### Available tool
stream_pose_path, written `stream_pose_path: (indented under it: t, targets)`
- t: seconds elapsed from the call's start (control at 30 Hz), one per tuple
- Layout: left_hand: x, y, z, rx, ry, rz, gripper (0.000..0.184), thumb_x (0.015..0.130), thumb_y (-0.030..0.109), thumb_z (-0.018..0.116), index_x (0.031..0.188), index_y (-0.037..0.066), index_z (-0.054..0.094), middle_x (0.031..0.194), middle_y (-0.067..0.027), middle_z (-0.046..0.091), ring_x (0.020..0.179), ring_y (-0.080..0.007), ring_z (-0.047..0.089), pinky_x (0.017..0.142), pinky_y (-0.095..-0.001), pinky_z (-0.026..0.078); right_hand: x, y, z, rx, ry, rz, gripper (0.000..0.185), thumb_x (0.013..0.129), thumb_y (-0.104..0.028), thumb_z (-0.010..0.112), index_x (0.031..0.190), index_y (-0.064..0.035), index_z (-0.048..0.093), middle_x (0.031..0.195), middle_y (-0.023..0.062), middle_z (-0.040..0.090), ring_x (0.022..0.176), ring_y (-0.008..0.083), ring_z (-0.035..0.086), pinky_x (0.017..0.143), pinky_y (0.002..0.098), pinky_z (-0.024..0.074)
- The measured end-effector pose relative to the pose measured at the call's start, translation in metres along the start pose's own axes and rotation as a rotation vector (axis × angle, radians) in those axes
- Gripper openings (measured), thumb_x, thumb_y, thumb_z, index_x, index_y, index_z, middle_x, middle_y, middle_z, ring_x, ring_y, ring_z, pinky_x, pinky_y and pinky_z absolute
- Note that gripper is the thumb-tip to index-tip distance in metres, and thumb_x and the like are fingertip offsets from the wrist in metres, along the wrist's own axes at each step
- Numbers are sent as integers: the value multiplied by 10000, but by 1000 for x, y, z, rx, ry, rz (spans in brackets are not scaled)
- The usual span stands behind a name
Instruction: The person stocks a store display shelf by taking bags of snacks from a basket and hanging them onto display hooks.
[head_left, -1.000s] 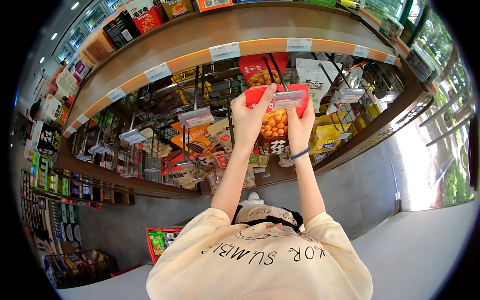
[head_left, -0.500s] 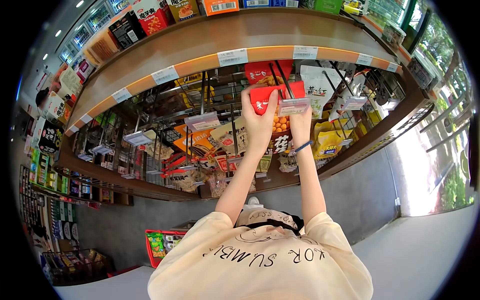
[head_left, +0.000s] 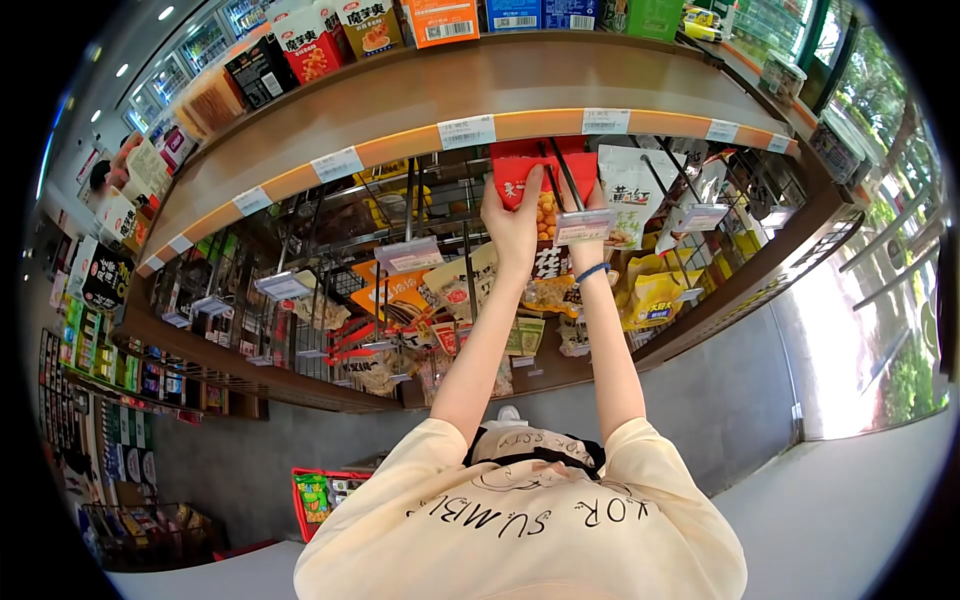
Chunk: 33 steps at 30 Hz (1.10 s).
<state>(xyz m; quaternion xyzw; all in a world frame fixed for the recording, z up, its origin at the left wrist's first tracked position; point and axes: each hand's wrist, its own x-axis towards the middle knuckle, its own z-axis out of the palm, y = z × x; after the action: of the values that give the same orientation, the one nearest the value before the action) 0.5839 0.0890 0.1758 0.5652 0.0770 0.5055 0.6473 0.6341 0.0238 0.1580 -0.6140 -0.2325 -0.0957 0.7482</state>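
A red snack bag with white lettering and round orange-brown snacks pictured on it is on a metal double-prong hook under the shelf. My left hand is closed on its left edge, thumb across the front and fingers behind. On the bag's right side is my right hand, wearing a blue wristband; its fingers are partly hidden by the hook's price tag, but they close around the bag's edge. Right of it hangs a white bag with green print.
Above runs a brown shelf with an orange price strip and boxes on top. Other hooks with tag holders stick out toward me. Yellow bags hang lower right. A red basket with snacks is on the floor at left.
Both hands have moved away from me, pushing the red snack bag farther back along its hook. Its top, tipped toward me before, now stands more upright.
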Motion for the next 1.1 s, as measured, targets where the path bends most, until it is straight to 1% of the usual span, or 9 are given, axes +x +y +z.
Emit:
stream_pose_path:
  t: [0.17,0.23,0.47,0.6,0.67,0.77,0.83,1.0,1.1]
  targets:
    - [7,-7,1,-48,-23,29,225,775,163,603,903,1,513,821,-53,575,723,-82,508,664,-225,411,1,15,4,-13,17,-126,440,791,-347,553,968,50,479,880,104,554,786,144,492,714,255,398]
    - [10,-8,0,-66,-33,20,225,777,163,600,907,1,513,823,-51,576,726,-82,509,665,-225,411,7,14,9,111,39,-39,454,794,-348,551,1009,44,468,888,96,550,790,138,490,706,243,400]
    - [10,-17,-7,-42,-80,-80,279,782,230,593,923,4,507,854,-59,570,743,-96,518,659,-240,414,-10,21,5,-66,25,-112,438,800,-287,547,1083,33,452,870,105,578,793,147,526,723,248,410]
    - [-6,-27,-22,103,-104,-82,374,794,334,562,938,-1,478,849,-88,557,772,-138,535,661,-259,419,-18,60,-2,-293,-53,-132,326,805,-173,493,1047,45,475,879,122,568,822,183,538,723,281,423]
    - [-16,-36,-30,87,-132,-123,379,796,328,562,941,-9,468,836,-81,540,754,-134,520,654,-250,410,-22,66,1,-241,-55,-67,288,806,-157,476,1009,47,493,876,126,565,817,190,534,725,286,422]
    - [-21,-37,-42,133,-145,-189,380,792,324,568,937,-13,466,819,-76,529,732,-131,504,651,-239,399,-32,50,11,-219,41,-191,245,805,-157,459,923,51,513,859,139,559,786,203,526,718,300,417]
    - [-26,-40,-47,161,-131,-227,381,789,322,572,932,-15,466,811,-72,523,720,-129,496,650,-234,393,-39,24,13,-86,70,132,252,802,-167,457,883,65,509,842,149,562,763,215,524,707,315,411]
    - [-36,-41,-50,132,-153,-186,395,788,331,569,929,-22,464,853,-86,535,780,-147,505,694,-251,394,-38,27,2,-184,-45,254,337,809,-237,459,928,78,475,854,184,562,780,230,521,723,322,407]
    - [-48,-34,-49,161,-142,-171,419,798,348,546,967,-22,447,885,-103,537,814,-167,512,718,-266,397,-46,24,-1,-132,59,215,423,822,-314,471,1026,55,436,949,184,535,862,211,499,776,299,387]
